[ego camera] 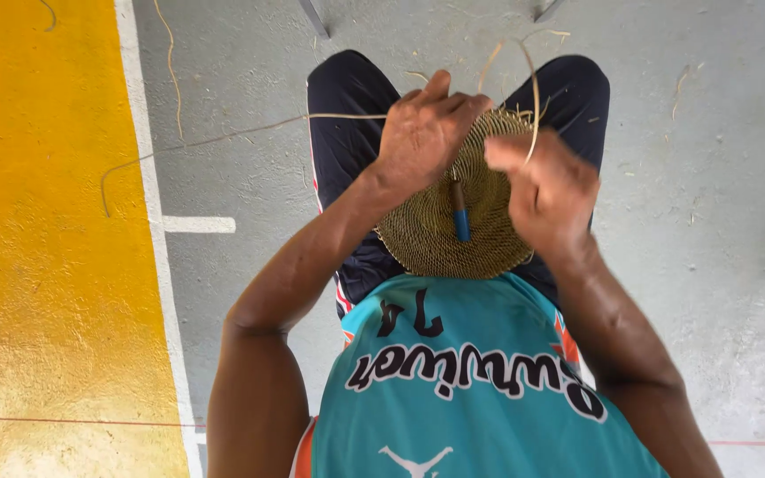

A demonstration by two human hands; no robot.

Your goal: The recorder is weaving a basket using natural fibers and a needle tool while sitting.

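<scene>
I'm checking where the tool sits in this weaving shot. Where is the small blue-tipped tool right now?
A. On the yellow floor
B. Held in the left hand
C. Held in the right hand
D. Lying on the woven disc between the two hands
D: the blue-tipped tool lies on the round woven disc, between the left hand and the right hand, gripped by neither.

Head camera looks steeply down, close above the lap.

Sleeveless teal jersey (480, 381) with dark lettering, dark shorts (347, 133), bare arms
</scene>
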